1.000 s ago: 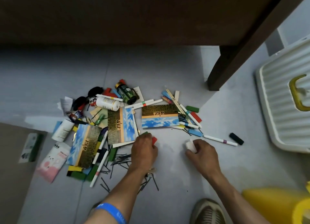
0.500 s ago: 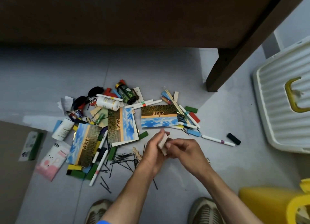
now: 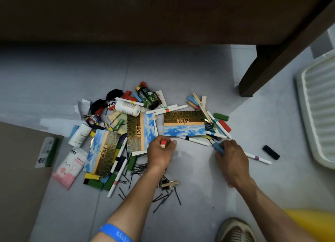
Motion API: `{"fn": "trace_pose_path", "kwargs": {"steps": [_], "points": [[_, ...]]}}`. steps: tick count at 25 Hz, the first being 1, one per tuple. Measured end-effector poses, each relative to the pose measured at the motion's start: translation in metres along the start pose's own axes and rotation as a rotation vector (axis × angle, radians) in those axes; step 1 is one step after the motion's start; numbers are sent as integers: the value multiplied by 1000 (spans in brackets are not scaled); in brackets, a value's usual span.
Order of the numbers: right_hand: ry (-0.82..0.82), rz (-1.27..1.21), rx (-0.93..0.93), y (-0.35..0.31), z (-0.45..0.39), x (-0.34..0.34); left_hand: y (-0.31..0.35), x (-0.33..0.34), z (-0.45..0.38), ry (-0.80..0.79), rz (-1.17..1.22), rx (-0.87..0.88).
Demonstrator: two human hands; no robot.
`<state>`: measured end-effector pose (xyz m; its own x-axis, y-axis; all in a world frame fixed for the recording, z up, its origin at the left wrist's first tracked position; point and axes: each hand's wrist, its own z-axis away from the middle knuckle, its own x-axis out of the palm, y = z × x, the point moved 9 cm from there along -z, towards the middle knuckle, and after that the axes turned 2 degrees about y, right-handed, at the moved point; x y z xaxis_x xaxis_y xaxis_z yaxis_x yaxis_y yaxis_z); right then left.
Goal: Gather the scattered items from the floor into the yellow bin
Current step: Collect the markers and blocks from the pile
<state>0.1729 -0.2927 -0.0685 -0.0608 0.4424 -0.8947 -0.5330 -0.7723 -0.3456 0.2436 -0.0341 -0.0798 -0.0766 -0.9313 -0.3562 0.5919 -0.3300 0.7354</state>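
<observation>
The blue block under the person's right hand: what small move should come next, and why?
Probably close the right hand on the blue block and lift it off the floor. The fingers are already on it, the left hand is full with a red block, and the yellow bin sits close by on the right.

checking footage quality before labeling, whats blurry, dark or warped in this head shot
Head view: the yellow bin at bottom right is smeared by blur; the table underside along the top is deep in shadow; wide-angle bending curves the white tray; both hands and the pile stay fairly sharp.
</observation>
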Motion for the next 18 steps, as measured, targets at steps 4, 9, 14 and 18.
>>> {"fn": "trace_pose_path", "kwargs": {"steps": [4, 9, 14, 18], "points": [[18, -254, 164, 10, 21, -2, 26, 6, -1, 34, -900, 393], [-73, -757, 298, -4, 46, 7, 15, 14, 0, -102, -495, 177], [-125, -1128, 307, -38, 43, -12, 7, 73, 47, -477, 387, -304], [-122, -916, 144, -44, 40, -34, 17, 99, 65, -648, 449, -374]]}}
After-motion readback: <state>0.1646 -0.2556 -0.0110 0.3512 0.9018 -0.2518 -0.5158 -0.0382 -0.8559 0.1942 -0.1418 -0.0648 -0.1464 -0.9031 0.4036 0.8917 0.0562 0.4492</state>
